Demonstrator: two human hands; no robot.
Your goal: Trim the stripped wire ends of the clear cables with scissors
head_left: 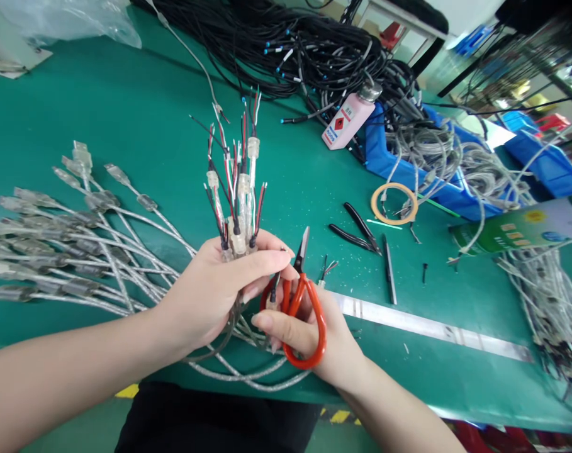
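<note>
My left hand [219,283] is closed round a bundle of clear-jacketed USB cables [238,242], whose stripped ends with red, white and black wires stand up above the fist. Its thumb and forefinger pinch thin wires near the other hand. In my right hand [314,327] is a pair of red-handled scissors [321,321], blades pointing up and away. The right thumb and fingers also steady a cable end [272,302] beside the handles. The cables' USB plugs [82,157] lie spread on the green table [148,119] at the left.
Black-handled pliers [361,229], a dark pen-like tool [389,270] and a tape ring [394,203] lie right of my hands. A steel ruler [422,324] crosses the table. Behind stand a pink bottle [349,119], blue bins [377,148] and piled black cables [248,47].
</note>
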